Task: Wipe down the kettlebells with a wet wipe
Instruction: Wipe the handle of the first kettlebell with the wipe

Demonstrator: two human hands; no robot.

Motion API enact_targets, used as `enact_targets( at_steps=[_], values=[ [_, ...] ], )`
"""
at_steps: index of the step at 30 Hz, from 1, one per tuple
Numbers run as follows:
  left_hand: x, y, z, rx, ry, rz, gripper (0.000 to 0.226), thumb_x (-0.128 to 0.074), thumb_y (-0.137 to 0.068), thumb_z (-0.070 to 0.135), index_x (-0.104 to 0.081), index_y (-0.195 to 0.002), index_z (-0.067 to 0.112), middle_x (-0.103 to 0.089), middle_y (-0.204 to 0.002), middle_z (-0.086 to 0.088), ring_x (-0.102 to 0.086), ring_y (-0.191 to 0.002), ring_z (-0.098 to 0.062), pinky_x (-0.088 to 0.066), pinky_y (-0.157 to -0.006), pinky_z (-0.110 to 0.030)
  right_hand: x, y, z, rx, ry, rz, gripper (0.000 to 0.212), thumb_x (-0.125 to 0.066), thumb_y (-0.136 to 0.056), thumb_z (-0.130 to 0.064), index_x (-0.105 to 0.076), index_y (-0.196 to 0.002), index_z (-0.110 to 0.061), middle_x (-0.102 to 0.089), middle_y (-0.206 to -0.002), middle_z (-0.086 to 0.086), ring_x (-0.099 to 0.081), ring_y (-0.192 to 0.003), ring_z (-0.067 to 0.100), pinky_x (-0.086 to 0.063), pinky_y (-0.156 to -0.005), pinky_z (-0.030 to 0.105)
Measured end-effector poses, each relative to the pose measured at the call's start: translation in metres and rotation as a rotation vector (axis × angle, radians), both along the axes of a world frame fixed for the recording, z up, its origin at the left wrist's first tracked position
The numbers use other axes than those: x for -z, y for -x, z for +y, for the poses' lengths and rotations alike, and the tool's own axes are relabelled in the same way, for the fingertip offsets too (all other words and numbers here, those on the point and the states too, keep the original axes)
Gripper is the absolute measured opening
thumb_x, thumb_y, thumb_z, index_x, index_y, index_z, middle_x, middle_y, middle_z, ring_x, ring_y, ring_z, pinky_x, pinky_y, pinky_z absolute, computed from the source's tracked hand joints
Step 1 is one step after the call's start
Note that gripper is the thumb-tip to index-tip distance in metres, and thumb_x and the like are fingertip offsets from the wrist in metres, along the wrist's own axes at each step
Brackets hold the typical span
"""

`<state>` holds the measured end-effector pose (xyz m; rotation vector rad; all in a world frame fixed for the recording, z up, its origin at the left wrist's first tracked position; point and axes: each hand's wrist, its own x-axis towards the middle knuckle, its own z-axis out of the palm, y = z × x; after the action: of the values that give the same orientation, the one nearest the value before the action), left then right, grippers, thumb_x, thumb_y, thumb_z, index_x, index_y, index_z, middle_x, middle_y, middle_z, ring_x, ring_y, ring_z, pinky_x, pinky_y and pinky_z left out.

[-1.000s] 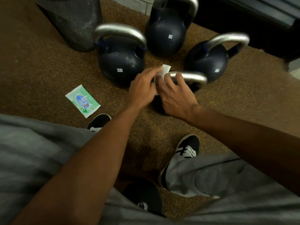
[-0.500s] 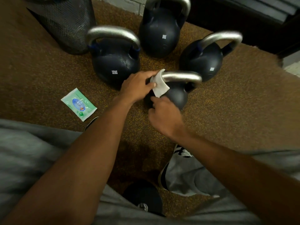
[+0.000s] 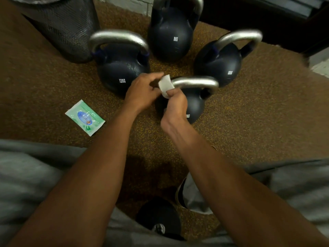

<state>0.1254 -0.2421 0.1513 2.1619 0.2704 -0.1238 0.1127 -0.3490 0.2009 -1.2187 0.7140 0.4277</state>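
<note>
Two-handed now: pinching wipe [image 3: 165,85] on handle [image 3: 195,82], 3 o'clock of left hand [image 3: 142,90], 12 o'clock of right hand [image 3: 175,106], risen off kettlebell [image 3: 195,106].

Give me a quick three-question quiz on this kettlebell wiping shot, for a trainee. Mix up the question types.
1. True or false: the wet wipe is draped on the handle of the nearest kettlebell.
2. The green wipe packet lies: A) on a kettlebell, B) on the floor, C) under a kettlebell.
3. Fill in: the left kettlebell, next to the mesh bin, is marked ___ KG.

Key: 1 true; 2 B; 3 12.
</note>
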Motion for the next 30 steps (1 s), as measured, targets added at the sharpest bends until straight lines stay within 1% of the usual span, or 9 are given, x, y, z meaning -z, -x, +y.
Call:
enact_targets(
  at_steps=[4, 6, 8, 9, 16, 22, 24, 28, 30],
  values=[
    [0.003, 0.004, 0.003, -0.127, 0.053, 0.029, 0.055, -0.05, -0.095, 0.0, -0.058, -0.143, 0.027, -0.064, -0.138, 0.001, -0.062, -0.12, -0.018, -0.051, -0.106, -0.044, 0.014, -0.008, -0.014, 0.125, -0.155, -0.092, 0.022, -0.039, -0.089, -0.007, -0.057, -0.077, -0.008, -0.056, -0.062, 0.006, -0.053, -0.064, 0.015, -0.041, -0.084, 0.033],
    [0.008, 0.006, -0.004, -0.046, 0.016, 0.045, 0.054, -0.047, -0.096, -0.002, -0.061, -0.14, 0.027, -0.065, -0.138, 0.0, -0.064, -0.122, -0.018, -0.051, -0.106, -0.044, 0.017, 0.0, -0.022, 0.104, -0.262, -0.106, 0.033, -0.038, -0.091, -0.017, -0.066, -0.107, -0.008, -0.07, -0.1, 0.009, -0.062, -0.1, 0.015, -0.036, -0.1, 0.032],
    [0.014, 0.007, -0.008, -0.018, 0.009, 0.071, 0.056, -0.046, -0.095, -0.004, -0.063, -0.138, 0.027, -0.067, -0.135, 0.0, -0.063, -0.123, -0.018, -0.051, -0.106, -0.043, 0.016, 0.005, -0.026, 0.098, -0.364, -0.063, 0.055, -0.031, -0.097, -0.027, -0.051, -0.144, -0.009, -0.054, -0.148, 0.007, -0.043, -0.14, 0.016, -0.019, -0.121, 0.034],
    [0.016, 0.007, -0.01, -0.024, 0.019, 0.083, 0.056, -0.045, -0.095, -0.005, -0.064, -0.138, 0.027, -0.067, -0.135, 0.001, -0.062, -0.125, -0.016, -0.05, -0.108, -0.042, 0.017, 0.001, -0.025, 0.125, -0.374, -0.047, 0.058, -0.029, -0.097, -0.029, -0.048, -0.148, -0.009, -0.05, -0.152, 0.007, -0.038, -0.145, 0.017, -0.013, -0.125, 0.036],
    [0.015, 0.009, -0.013, -0.052, 0.118, 0.116, 0.055, -0.044, -0.096, -0.006, -0.062, -0.139, 0.024, -0.066, -0.136, 0.005, -0.057, -0.13, -0.008, -0.044, -0.114, -0.036, 0.041, -0.003, -0.032, 0.081, -0.227, -0.055, 0.054, -0.026, -0.096, -0.034, -0.064, -0.134, -0.026, -0.063, -0.139, -0.001, -0.048, -0.131, 0.013, -0.02, -0.116, 0.04],
    [0.007, 0.01, -0.016, -0.049, 0.081, 0.105, 0.053, -0.044, -0.098, -0.002, -0.06, -0.141, 0.024, -0.065, -0.138, 0.006, -0.057, -0.13, -0.009, -0.046, -0.112, -0.036, 0.04, -0.025, -0.037, 0.069, -0.219, -0.031, 0.035, -0.028, -0.094, -0.032, -0.06, -0.098, -0.019, -0.062, -0.09, 0.002, -0.048, -0.086, 0.018, -0.036, -0.073, 0.035],
    [0.007, 0.012, -0.017, -0.022, 0.062, 0.112, 0.053, -0.046, -0.098, 0.001, -0.058, -0.143, 0.027, -0.064, -0.139, 0.007, -0.057, -0.13, -0.012, -0.047, -0.11, -0.038, 0.04, -0.029, -0.044, 0.051, -0.213, -0.037, 0.033, -0.029, -0.093, -0.03, -0.058, -0.099, -0.016, -0.062, -0.088, 0.002, -0.049, -0.082, 0.018, -0.036, -0.073, 0.035],
    [0.008, 0.015, -0.025, -0.025, -0.104, 0.078, 0.054, -0.049, -0.097, 0.01, -0.052, -0.145, 0.031, -0.065, -0.136, 0.0, -0.059, -0.125, -0.022, -0.052, -0.101, -0.043, 0.041, -0.015, -0.061, -0.023, -0.294, 0.006, 0.051, -0.025, -0.093, -0.036, -0.069, -0.116, -0.023, -0.067, -0.116, 0.005, -0.054, -0.106, 0.02, -0.036, -0.094, 0.039],
    [0.007, 0.018, -0.031, -0.021, -0.181, 0.076, 0.054, -0.05, -0.099, 0.011, -0.046, -0.15, 0.029, -0.061, -0.139, -0.005, -0.055, -0.127, -0.026, -0.049, -0.099, -0.043, 0.041, -0.017, -0.058, -0.012, -0.34, 0.014, 0.051, -0.027, -0.093, -0.037, -0.071, -0.116, -0.023, -0.07, -0.111, 0.005, -0.057, -0.101, 0.02, -0.038, -0.096, 0.04]
  ],
)
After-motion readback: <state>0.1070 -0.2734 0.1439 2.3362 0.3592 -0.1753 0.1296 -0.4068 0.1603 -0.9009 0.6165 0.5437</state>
